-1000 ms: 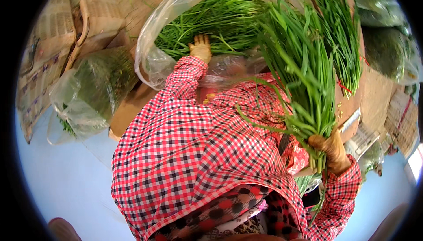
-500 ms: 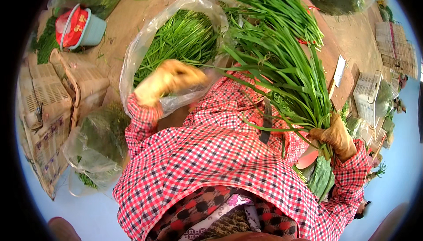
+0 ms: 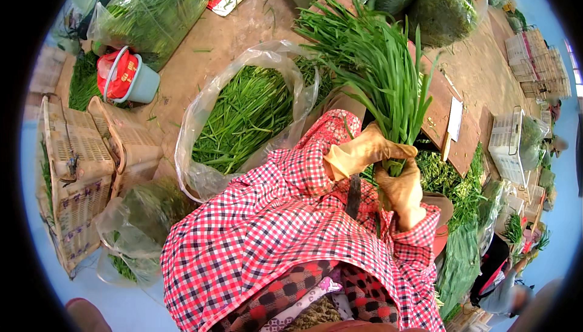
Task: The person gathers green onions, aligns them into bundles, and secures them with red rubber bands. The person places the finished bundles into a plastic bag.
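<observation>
To the right of the open clear bag (image 3: 207, 179) is the bunch of green leaves (image 3: 385, 77), its stems gripped low in the curled right hand (image 3: 401, 191). The left hand (image 3: 362, 152), nearer the bag, lays its fingers across the stems; whether they close tightly I cannot tell. Farther right of the bag lies a brown board (image 3: 436, 116).

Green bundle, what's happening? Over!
Left hand, right hand: both gripping. Green bundle held at its stem end. Open plastic bag at left, not in the way.
</observation>
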